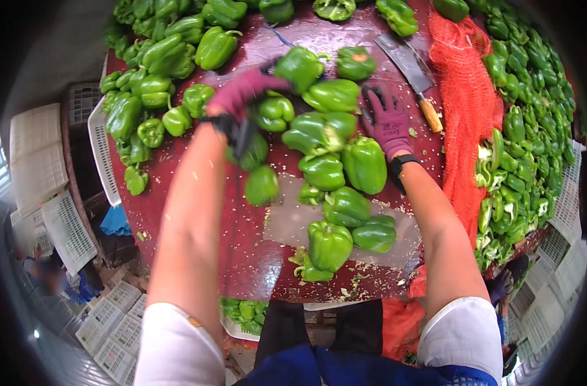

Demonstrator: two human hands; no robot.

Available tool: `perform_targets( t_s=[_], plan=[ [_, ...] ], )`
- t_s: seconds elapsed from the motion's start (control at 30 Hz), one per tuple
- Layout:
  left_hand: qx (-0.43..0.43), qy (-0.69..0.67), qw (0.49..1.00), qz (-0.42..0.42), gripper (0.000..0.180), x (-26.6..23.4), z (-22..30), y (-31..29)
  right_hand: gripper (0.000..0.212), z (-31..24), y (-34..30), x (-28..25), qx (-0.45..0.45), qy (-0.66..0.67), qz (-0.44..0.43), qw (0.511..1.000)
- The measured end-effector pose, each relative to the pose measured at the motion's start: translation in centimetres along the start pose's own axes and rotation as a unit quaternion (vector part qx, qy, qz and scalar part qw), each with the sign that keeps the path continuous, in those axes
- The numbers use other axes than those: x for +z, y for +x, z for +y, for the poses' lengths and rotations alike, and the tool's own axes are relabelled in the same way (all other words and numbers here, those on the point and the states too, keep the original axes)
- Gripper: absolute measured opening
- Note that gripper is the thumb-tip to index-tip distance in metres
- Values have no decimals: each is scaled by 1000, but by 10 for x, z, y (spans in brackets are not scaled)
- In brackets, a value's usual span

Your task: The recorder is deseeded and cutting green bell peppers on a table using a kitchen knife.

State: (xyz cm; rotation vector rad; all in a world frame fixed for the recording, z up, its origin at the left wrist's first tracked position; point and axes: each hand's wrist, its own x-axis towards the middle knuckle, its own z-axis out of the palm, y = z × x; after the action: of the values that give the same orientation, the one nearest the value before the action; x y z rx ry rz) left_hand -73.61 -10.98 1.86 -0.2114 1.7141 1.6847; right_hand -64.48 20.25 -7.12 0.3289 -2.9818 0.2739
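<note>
Reaching left grip (pixel 245 90) closes on a green pepper (pixel 300 67); right grip (pixel 388 119) rests open beside others

My gloved left hand (pixel 245 90) grips a green pepper (pixel 300 67) over the red desk (pixel 242 251). My right hand (pixel 387 119) rests open beside the pepper pile (pixel 335 174), near a cleaver (pixel 409 67) and orange net (pixel 467 109).

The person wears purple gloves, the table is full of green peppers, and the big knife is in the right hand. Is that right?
Not quite. The head view shows the cleaver lying on the red table beside the right hand, not in it. That hand rests open next to the green peppers. The left hand reaches onto a pepper. The purple gloves and the many peppers are right.
</note>
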Motion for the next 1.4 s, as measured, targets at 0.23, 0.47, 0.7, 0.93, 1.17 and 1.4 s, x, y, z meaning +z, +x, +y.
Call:
perform_targets(
  t_s=[0.23,0.47,0.7,0.93,1.17,1.4],
  plan=[
    [100,130,977,137,31,63,-119,-98,62,-7,6,5,-1,-29,-23,999],
    [251,260,862,355,38,-4,-50,-151,55,2,0,8,-34,0,32,999],
    [17,217,891,399,66,-350,22,-173,54,-20,10,-4,-35,16,18,999],
    [-5,-181,923,339,48,-245,-69,-160,54,8,6,-14,-29,-17,-2,999],
    [129,117,960,220,41,-76,-137,-178,55,-7,5,4,-55,-17,25,998],
    [146,209,912,322,32,-91,-60,-165,58,-3,7,-1,-48,-19,19,998]
  ],
)
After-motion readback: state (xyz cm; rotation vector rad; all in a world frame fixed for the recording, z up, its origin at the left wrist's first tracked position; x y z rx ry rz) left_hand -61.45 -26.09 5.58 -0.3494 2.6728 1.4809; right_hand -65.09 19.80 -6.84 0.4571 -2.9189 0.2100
